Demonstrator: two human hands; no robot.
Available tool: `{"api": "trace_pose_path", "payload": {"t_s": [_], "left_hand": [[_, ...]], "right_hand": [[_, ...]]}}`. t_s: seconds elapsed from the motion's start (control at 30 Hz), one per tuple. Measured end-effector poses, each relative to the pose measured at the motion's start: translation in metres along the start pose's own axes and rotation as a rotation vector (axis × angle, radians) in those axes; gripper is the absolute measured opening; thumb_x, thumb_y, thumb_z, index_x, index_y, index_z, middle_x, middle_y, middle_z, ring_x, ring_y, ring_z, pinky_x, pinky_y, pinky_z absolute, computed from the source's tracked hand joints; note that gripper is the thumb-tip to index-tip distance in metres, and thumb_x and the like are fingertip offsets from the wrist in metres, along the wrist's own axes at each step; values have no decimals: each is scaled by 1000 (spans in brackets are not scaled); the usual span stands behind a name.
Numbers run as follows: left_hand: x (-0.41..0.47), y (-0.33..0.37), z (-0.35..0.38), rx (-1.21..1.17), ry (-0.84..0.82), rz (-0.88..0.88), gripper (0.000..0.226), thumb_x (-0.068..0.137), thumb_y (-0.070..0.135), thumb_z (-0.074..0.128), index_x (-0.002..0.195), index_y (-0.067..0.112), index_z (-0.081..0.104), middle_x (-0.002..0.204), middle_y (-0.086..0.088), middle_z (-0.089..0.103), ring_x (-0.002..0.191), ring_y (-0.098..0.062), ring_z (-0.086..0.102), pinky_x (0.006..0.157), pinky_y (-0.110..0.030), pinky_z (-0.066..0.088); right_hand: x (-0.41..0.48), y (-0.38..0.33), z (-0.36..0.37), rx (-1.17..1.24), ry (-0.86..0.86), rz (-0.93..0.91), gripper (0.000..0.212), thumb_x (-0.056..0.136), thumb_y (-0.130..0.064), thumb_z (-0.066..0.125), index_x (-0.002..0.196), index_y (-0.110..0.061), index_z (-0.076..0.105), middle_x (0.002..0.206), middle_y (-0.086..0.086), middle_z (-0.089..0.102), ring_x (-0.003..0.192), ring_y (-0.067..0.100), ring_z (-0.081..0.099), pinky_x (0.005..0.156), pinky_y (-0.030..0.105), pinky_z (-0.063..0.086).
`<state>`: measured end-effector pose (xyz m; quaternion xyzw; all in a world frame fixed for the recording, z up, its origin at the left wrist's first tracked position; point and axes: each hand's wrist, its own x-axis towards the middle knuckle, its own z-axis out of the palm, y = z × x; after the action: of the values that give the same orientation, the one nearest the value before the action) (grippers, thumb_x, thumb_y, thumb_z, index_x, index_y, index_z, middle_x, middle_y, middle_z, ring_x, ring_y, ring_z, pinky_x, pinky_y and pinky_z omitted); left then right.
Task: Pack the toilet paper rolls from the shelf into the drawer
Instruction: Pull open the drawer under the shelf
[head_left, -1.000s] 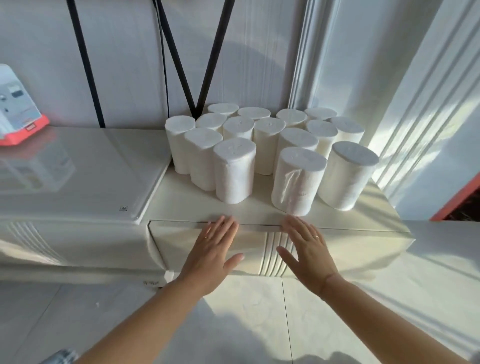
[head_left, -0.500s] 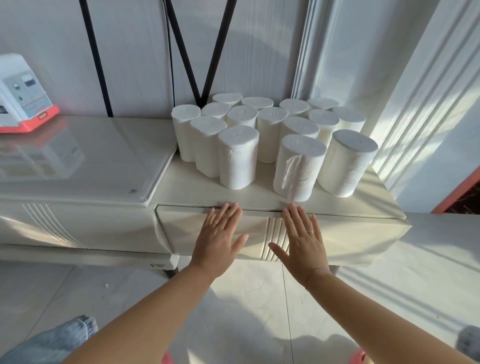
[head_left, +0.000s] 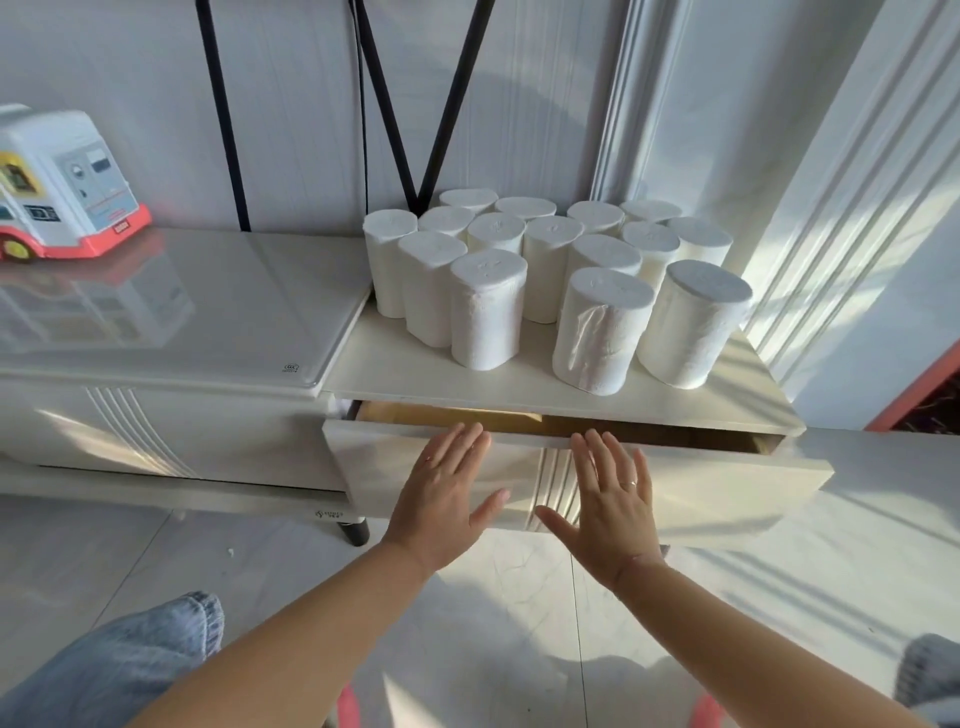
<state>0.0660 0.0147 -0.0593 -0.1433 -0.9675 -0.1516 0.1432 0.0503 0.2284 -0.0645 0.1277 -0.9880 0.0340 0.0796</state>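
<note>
Several white toilet paper rolls (head_left: 488, 309) stand upright in a tight cluster on the low cream shelf (head_left: 415, 374). Just below it, the drawer (head_left: 701, 488) is slid out a little, showing a thin strip of its wooden inside. My left hand (head_left: 444, 493) lies flat on the drawer front left of its ribbed centre, fingers spread and reaching the top edge. My right hand (head_left: 610, 499), with a ring, lies flat on the right of that centre in the same way. Neither hand holds anything.
A glossy cabinet top (head_left: 171, 312) adjoins the shelf on the left and carries a white and red toy van (head_left: 57, 187). Black stand legs (head_left: 395, 114) lean against the wall behind the rolls. My knees in jeans (head_left: 130, 660) show at the bottom over the tiled floor.
The drawer was shut and now stands slightly out from under the shelf. Both hands have stayed flat on its front and come toward me with it.
</note>
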Motion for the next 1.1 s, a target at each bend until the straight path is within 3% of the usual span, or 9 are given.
{"api": "trace_pose_path", "payload": {"t_s": [0.07,0.13,0.27,0.37,0.47,0.6,0.8,1.1], "left_hand": [[-21,2,0,15,-40,29,73,92,59,32,144,8,32,151,-9,33,141,-25,25,116,-43,20],[-33,4,-6,74,-90,51,76,90,63,31,144,8,31,149,-9,35,137,-27,31,115,-43,19],[-35,2,-28,-14,-113,81,65,87,57,48,136,15,45,132,-3,49,120,-25,45,104,-31,18],[-40,-3,-39,-134,-107,-38,52,84,45,63,129,21,55,125,2,57,114,-21,49,95,-29,33],[-50,-2,-44,-195,-128,-98,40,82,40,68,118,23,62,116,6,62,106,-18,54,87,-31,43],[-62,5,-49,-248,-165,-97,31,80,40,70,104,20,67,104,9,64,96,-10,56,77,-25,42],[-82,16,-62,-251,-322,-121,26,76,47,72,89,27,63,90,17,58,80,-7,53,69,-27,44],[-98,23,-70,-244,-446,-76,23,71,51,73,78,35,59,83,19,59,77,-3,52,66,-23,42]], "right_hand": [[-17,0,-5,42,42,-24,91,82,-75,33,149,-15,34,152,5,41,145,28,30,120,46,3],[-25,4,-13,156,46,-30,79,79,-72,47,139,-20,47,134,1,52,132,26,43,118,43,16],[-21,13,-32,274,-23,-33,57,75,-63,65,120,-26,63,113,-5,56,111,21,47,100,35,32],[-23,13,-40,342,-73,-21,45,74,-50,75,108,-21,70,104,-2,61,106,22,52,89,32,36],[-34,9,-43,468,-111,17,30,74,-37,78,94,-16,70,88,-3,60,91,23,58,74,28,39],[-57,3,-46,478,-201,40,26,74,-40,78,84,-22,61,76,-6,62,72,18,59,62,28,44],[-92,-2,-57,461,-291,35,25,76,-40,76,82,-27,55,73,-9,60,69,13,55,58,25,39],[-118,-4,-64,476,-378,8,26,76,-39,77,85,-22,59,74,-8,63,68,12,57,61,25,45]]}}
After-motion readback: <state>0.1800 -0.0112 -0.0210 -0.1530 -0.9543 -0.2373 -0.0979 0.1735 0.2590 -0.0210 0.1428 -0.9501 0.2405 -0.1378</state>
